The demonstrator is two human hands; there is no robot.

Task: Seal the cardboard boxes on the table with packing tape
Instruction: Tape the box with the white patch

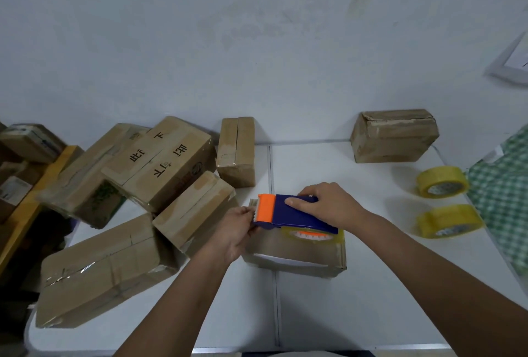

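A small cardboard box (297,253) lies on the white table (371,285) in front of me. On top of it rests a blue and orange tape dispenser (288,213) with a yellowish roll (311,235) in it. My right hand (331,203) grips the dispenser's blue body from above. My left hand (238,226) holds the box's left end, fingers pinching at the dispenser's toothed orange end; what they pinch is hidden.
Several taped cardboard boxes (160,162) are piled at the left, one more box (394,135) stands at the back right. Two yellow tape rolls (441,182) lie at the right beside a green checked cloth (503,193). A wall rises behind the table.
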